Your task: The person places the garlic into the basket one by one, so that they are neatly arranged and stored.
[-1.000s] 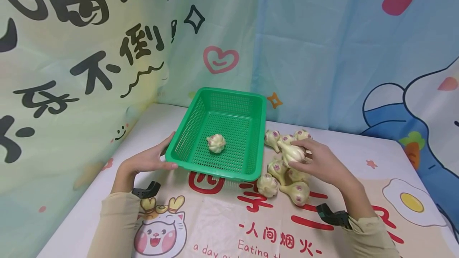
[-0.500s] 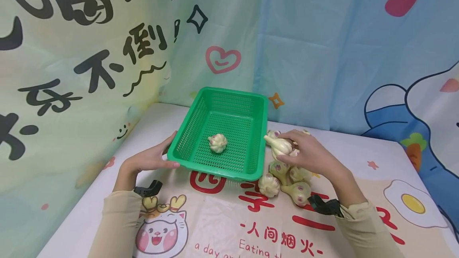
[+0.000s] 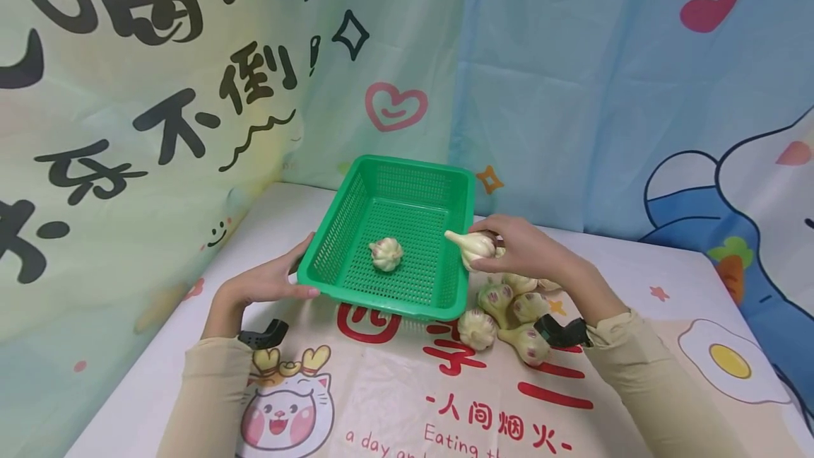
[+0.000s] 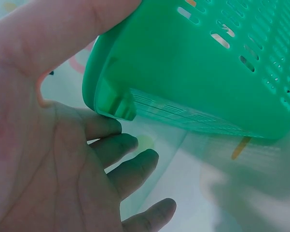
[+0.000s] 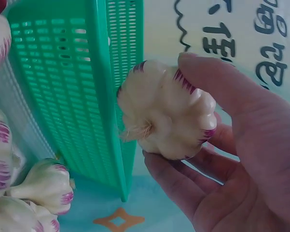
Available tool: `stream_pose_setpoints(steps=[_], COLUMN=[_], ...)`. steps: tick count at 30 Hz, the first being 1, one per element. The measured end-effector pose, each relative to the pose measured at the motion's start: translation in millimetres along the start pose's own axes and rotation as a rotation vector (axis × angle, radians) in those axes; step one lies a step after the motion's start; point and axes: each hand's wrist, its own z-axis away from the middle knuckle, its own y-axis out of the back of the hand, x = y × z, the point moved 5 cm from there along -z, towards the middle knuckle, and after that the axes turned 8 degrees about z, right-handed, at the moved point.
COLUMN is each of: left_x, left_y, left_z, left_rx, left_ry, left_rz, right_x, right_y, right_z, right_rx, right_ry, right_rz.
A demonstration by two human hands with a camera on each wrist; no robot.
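Note:
My left hand (image 3: 262, 281) holds the near left corner of a green perforated plastic basket (image 3: 381, 306). In the left wrist view its thumb and fingers lie on either side of the corner (image 4: 99, 77). A single garlic bulb (image 3: 386, 254) lies on the basket's floor. Between thumb and fingers, my right hand (image 3: 531, 249) pinches another garlic bulb (image 3: 472, 247), its stem pointing left over the basket's right rim. The right wrist view shows this bulb's root end (image 5: 166, 111), whitish with purple streaks, beside the basket wall.
Several more garlic bulbs (image 3: 477, 329) are heaped on the table just right of the basket. A printed cloth (image 3: 394, 401) covers the tabletop. Behind and to the left hang printed curtains (image 3: 540, 90), close to the basket's far side.
My right hand has lifted the garlic bulb off the heap and carried it left to the basket's right rim. My left hand stays at the basket's corner.

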Motion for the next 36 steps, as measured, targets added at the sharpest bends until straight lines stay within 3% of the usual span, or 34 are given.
stream_pose_setpoints(steps=[10, 18, 26, 36], left_x=[-1.8, -0.1, 0.0, -0.4], left_y=[4.5, 4.3, 3.4, -0.2], left_z=[8.8, 8.9, 6.5, 0.4], left_rx=[0.016, 0.009, 0.009, 0.002], left_ry=[0.018, 0.008, 0.005, 0.009], left_rz=[0.016, 0.013, 0.019, 0.026], right_x=[-18.0, -32.3, -33.1, -9.3], right_y=[-5.3, -20.5, -30.3, -42.8], right_z=[-47.8, -78.9, -107.9, -133.2], right_rx=[-0.141, -0.316, -0.458, -0.433], right_ry=[0.109, 0.171, 0.112, -0.033], right_rz=[0.036, 0.125, 0.178, 0.154])
